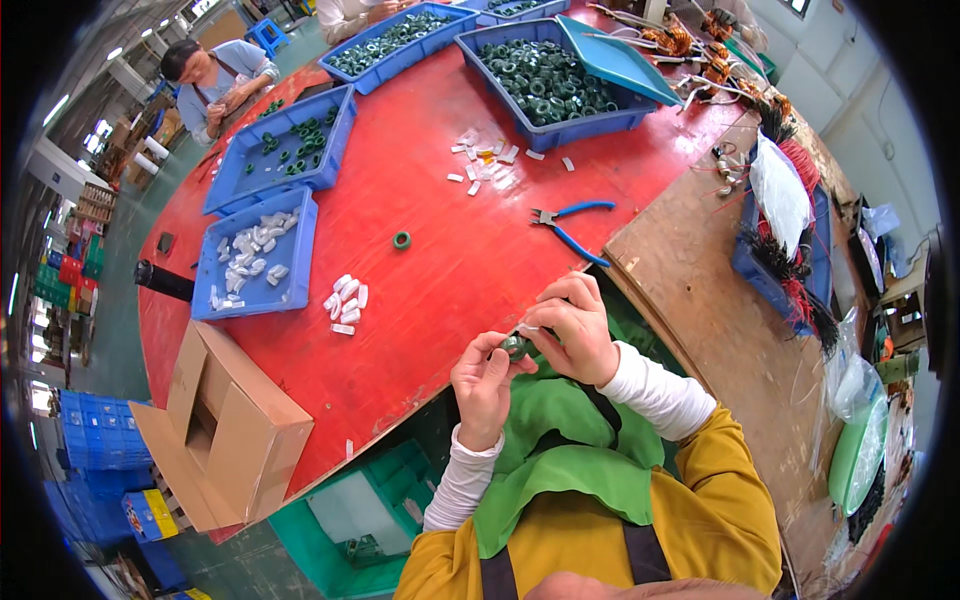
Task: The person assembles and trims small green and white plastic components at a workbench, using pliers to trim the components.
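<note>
My left hand (480, 388) is closed around a dark green ring (514, 348), held just past the near edge of the red table. My right hand (578, 328) meets it from the other side, its thumb and forefinger pinching a small white piece (528, 329) against the ring's top. Fingers partly hide both parts. Another green ring (402, 240) lies alone on the tabletop. Left of it is a small pile of white oblong plastic pieces (347, 300). Blue-handled cutting pliers (578, 242) rest beyond my right hand.
Blue trays with green rings (338, 170) and white pieces (304, 290) line the left; a ring-filled bin (560, 138) stands farther back. An open cardboard box (250, 455) sits at the near left, above a green crate (300, 555). A co-worker (215, 85) sits across the table.
</note>
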A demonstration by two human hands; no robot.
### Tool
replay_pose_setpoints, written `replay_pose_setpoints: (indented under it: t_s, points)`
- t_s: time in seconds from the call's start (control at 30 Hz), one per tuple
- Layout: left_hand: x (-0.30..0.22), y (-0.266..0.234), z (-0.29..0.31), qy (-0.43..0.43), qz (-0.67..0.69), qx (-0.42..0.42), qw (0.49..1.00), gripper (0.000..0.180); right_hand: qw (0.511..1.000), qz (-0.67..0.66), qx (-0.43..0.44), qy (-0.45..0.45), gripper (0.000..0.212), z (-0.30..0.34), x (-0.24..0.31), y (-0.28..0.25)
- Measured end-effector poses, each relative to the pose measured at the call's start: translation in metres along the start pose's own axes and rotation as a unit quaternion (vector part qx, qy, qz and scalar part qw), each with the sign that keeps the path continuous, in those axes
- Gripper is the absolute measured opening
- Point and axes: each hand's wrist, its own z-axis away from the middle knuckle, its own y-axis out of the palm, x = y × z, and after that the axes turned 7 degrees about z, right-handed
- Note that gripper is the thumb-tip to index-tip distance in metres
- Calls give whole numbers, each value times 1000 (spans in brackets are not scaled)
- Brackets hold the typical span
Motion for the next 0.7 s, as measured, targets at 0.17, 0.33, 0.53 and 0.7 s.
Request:
replay_pose_setpoints:
  t_s: [0.17, 0.33, 0.53, 0.7]
  points:
    - [-10, -4, 6, -9, -20, 28, 999, 20, 998, -27, 48, -13, 18, -3, 3, 0]
    - [-16, -12, 10, -50, -7, 42, 998, 19, 979, -116, 158, 57, 16, 0, 3, 1]
    - [-11, -20, 7, -54, 77, 28, 995, 11, 785, -445, 248, 352, 15, 19, -1, 22]
    - [-13, -18, 0, -44, 105, 6, 993, 13, 896, -334, 229, 181, 18, 13, -3, 22]
